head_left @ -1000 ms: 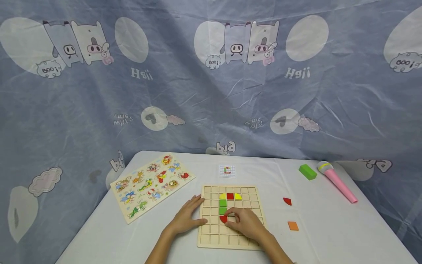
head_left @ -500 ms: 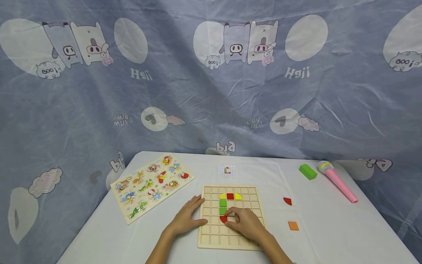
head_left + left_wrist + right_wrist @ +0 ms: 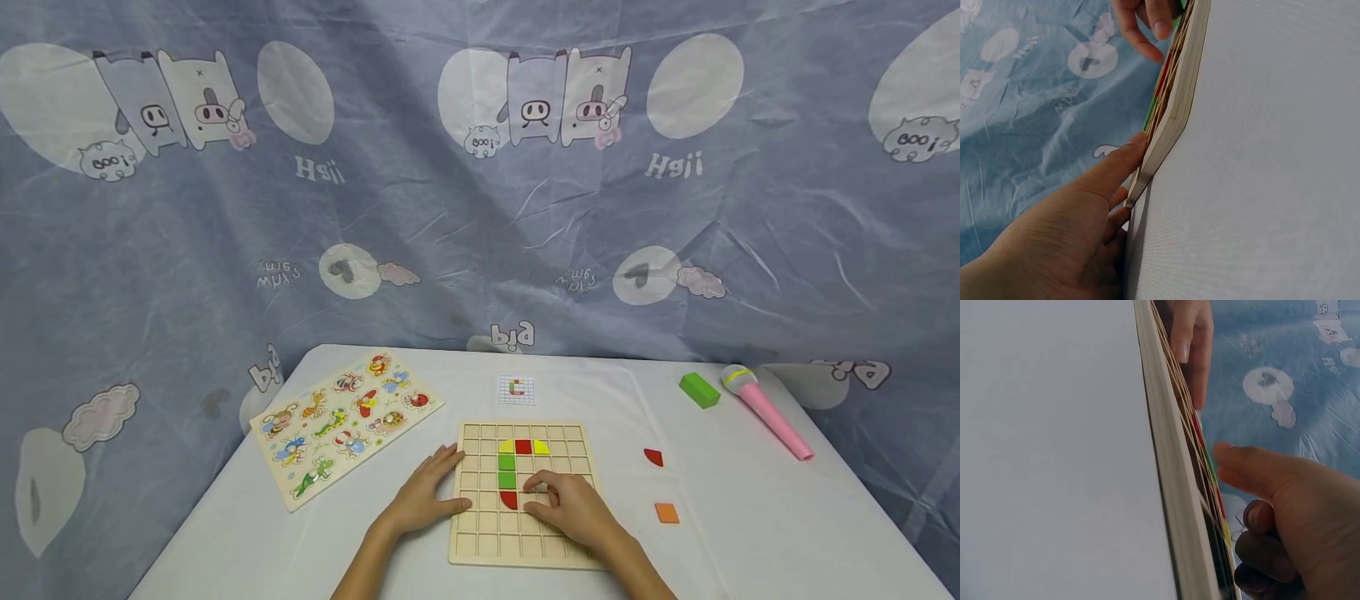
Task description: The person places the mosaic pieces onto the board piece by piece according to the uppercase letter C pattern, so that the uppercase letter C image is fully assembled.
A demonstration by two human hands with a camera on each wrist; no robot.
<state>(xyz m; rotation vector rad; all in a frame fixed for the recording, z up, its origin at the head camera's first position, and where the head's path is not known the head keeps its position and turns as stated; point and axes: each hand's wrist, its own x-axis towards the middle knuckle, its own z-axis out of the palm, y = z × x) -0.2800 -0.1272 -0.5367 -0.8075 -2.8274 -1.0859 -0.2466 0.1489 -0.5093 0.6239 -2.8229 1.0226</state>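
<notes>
Item 1, wooden grid board [image 3: 525, 550]: my landmark, lying flat on the white table [image 3: 750, 550], near its front edge. Cells filled so far: yellow, red, yellow across the upper row, two green squares below the left yellow, and a red quarter-round piece [image 3: 509, 499] closing the column.

Item 2, left hand [image 3: 427, 498]: flat, fingers straight, laid against the board's left edge and bracing it; nothing gripped.

Item 3, right hand [image 3: 572, 508]: resting on the board just right of the red quarter-round piece, fingers loosely bent, fingertips on the grid cells. I see no piece pinched in it.

Item 4, pattern card [image 3: 517, 389]: just beyond the board's far edge, showing a small C-like figure.

Item 5, loose pieces: a second red quarter-round piece [image 3: 654, 457] and an orange square [image 3: 666, 513], both right of the board and apart from it.

Item 6, bystanders: insect peg puzzle [image 3: 345, 423] left of the board; green block [image 3: 700, 390] and pink toy microphone [image 3: 765, 410] far right of it, near the table's back corner.

Step in hand, as I judge it: the lower-left corner of the figure is seated and the bottom row is to be filled. The next move calls for the right hand to leave the board and reach right for a loose piece.

Room: bare table runs between the board's right edge and the loose pieces, so that reach looks unobstructed. The board's near edge sits close to the table's front edge; the left-hand brace should guard against sliding.
</notes>
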